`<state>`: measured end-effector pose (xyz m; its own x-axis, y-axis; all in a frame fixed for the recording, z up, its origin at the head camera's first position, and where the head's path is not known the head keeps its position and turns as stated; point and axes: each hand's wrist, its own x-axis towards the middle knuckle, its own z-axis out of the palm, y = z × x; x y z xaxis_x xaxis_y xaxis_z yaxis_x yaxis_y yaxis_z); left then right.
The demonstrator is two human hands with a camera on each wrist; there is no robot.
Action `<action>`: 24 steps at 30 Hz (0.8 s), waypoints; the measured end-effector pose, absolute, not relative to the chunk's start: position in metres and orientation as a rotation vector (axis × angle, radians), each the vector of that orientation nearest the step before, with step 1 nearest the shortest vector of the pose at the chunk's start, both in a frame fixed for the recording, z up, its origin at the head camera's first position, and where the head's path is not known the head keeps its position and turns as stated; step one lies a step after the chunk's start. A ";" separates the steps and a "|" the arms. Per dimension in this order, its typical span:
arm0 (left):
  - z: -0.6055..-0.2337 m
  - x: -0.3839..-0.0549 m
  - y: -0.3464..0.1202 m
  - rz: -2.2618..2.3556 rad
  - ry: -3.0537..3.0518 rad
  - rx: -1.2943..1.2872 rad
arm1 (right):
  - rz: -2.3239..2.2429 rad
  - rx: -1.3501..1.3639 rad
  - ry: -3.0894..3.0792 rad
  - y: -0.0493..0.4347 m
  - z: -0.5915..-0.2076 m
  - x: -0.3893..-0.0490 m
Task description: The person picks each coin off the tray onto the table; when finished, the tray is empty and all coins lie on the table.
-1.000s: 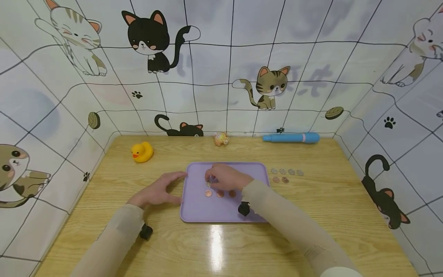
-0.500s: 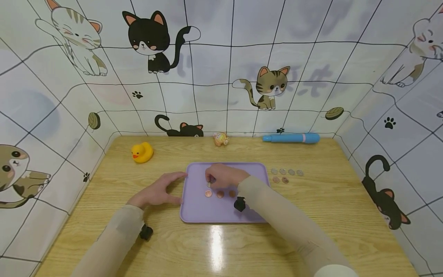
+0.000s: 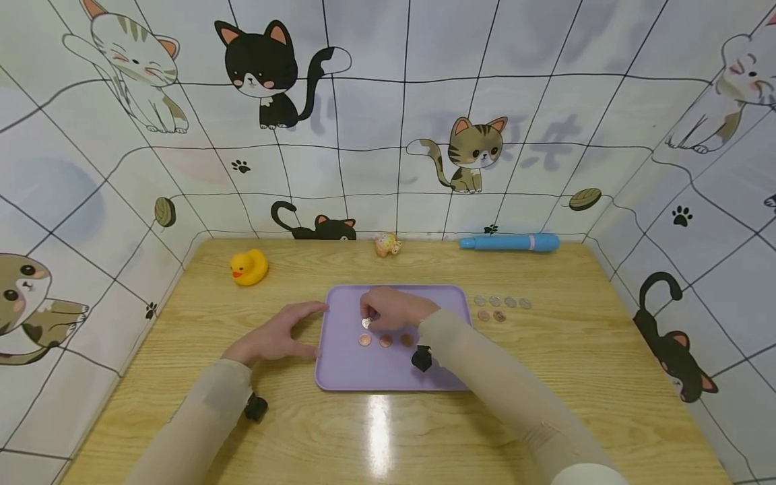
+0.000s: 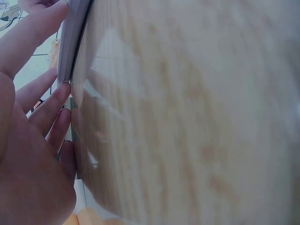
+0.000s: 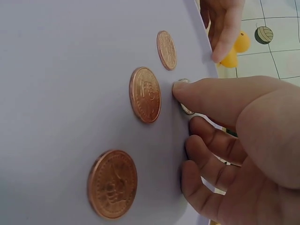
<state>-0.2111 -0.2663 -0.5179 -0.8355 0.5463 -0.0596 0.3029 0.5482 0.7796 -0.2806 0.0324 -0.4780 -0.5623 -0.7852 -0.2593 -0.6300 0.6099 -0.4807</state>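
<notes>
R sleeve [image 3: 506, 391] edged twd 11 o'clock | R hand [image 3: 397, 310] pinching silver coin [image 3: 366, 323] | L hand [image 3: 275, 335] loose @ 9 o'clock of tray [image 3: 342, 370] | prob. light, stiff, slick; grip rim

- The left forearm [image 3: 190, 417] is stretched forward from the lower left and slanted inward.
- The left hand [image 3: 281, 333] is held with its palm turned inward.
- The left fingers [image 4: 49, 108] are loosely extended and slightly spread; the left thumb [image 4: 28, 42] is set well apart from them.
- The right forearm [image 3: 497, 380] is angled forward and across from the lower right.
- The right hand [image 3: 394, 310] is held back upward, near the body's midline.
- The right thumb [image 5: 220, 96] is extended in a pinch; the index is mostly hidden by it.
- The other right fingers [image 5: 206, 154] are curled inward.
- Both forearms are covered by sleeves [image 3: 227, 384].
- The hands are held apart.
</notes>
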 end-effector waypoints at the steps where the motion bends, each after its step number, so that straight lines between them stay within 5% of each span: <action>1: -0.518 -0.211 -0.267 1.169 2.493 0.704 | -0.476 -1.121 2.388 0.033 -0.478 -0.280; 24: -0.517 -0.211 -0.267 1.163 2.497 0.688 | -0.722 -1.021 2.422 0.033 -0.485 -0.274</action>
